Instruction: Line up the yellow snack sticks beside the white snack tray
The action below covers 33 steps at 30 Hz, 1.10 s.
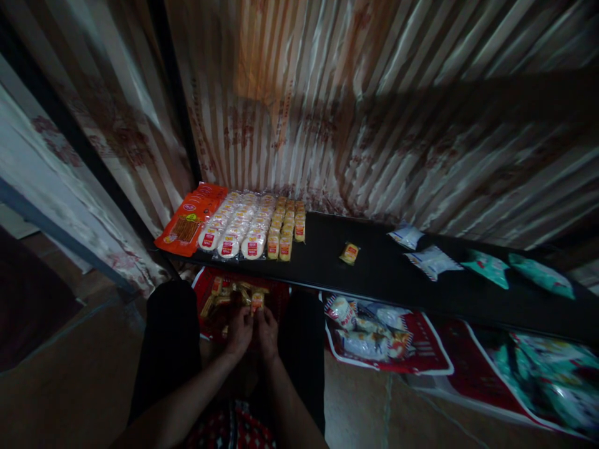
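My left hand (239,333) and my right hand (268,333) are closed together on a small yellow snack packet (257,302) with a red-orange label. They hold it above an opened red bag (200,293) between my knees, where several more yellow packets lie loose. On the black shelf (322,255) just beyond, similar yellow packets (285,245) stand in tight rows. Left of them are rows of round white packaged snacks (229,244) with red labels. A single yellow packet (349,254) lies apart, further right on the shelf.
An orange snack bag (191,218) lies at the shelf's left end. White packets (433,262) and green packets (540,274) lie toward the right. Below the shelf are a red bag of white packets (362,343) and another of green packets (573,393). A pleated curtain (290,125) hangs behind.
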{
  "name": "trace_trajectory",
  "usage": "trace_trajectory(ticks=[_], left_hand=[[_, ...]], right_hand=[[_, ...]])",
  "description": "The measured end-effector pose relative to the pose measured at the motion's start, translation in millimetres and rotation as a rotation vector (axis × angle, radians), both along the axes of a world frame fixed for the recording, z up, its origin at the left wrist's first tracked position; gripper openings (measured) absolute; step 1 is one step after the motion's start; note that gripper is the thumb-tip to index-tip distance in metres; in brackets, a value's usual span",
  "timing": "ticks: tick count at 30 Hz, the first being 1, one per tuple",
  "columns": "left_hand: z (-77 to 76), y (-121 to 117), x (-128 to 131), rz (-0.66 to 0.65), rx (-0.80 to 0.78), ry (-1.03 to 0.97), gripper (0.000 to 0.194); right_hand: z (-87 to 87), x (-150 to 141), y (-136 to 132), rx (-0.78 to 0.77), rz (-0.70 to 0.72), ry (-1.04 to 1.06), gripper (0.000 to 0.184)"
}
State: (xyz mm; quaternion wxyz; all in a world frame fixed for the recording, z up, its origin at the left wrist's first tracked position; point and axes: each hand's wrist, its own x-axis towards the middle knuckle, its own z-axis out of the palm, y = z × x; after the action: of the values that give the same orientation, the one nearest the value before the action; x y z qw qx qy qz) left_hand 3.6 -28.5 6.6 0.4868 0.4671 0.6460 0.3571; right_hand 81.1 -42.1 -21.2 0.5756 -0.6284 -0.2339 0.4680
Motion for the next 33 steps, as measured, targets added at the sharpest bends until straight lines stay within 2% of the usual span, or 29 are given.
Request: trace_trajectory(ticks=[6, 11, 15, 20, 25, 28, 33], left_hand=[[3.9, -0.6, 1.4, -0.007, 0.098, 0.022, 0.018], [12.2, -3.2, 1.9, -0.094, 0.209, 0.137, 0.025], [15.2, -5.9, 3.9, -0.113, 0.311, 0.188, 0.025], [23.0, -9.7, 6.7, -0.125, 0.401, 0.211, 0.025], [31.4, -12.2, 9.4, -0.13, 0.456, 0.223, 0.026], [38.4, -13.5, 13.1, -0.135, 0.485, 0.21, 0.026], [59.3, -17.7, 23.7, -0.2, 0.477, 0.128, 0.025]], right_hand=[[4.3, 1.7, -2.0, 0.023, -0.088, -0.072, 0.052], [10.7, 3.2, -4.2, 0.018, -0.038, -0.153, 0.051], [17.1, 4.7, -6.7, 0.017, -0.032, -0.194, 0.052], [28.8, 5.5, -11.0, 0.042, -0.051, -0.256, 0.05], [45.2, 6.7, -15.8, 0.052, -0.051, -0.32, 0.057], [54.2, 10.3, -18.8, 0.058, -0.059, -0.351, 0.059], [64.9, 20.4, -27.1, 0.061, -0.114, -0.372, 0.061]])
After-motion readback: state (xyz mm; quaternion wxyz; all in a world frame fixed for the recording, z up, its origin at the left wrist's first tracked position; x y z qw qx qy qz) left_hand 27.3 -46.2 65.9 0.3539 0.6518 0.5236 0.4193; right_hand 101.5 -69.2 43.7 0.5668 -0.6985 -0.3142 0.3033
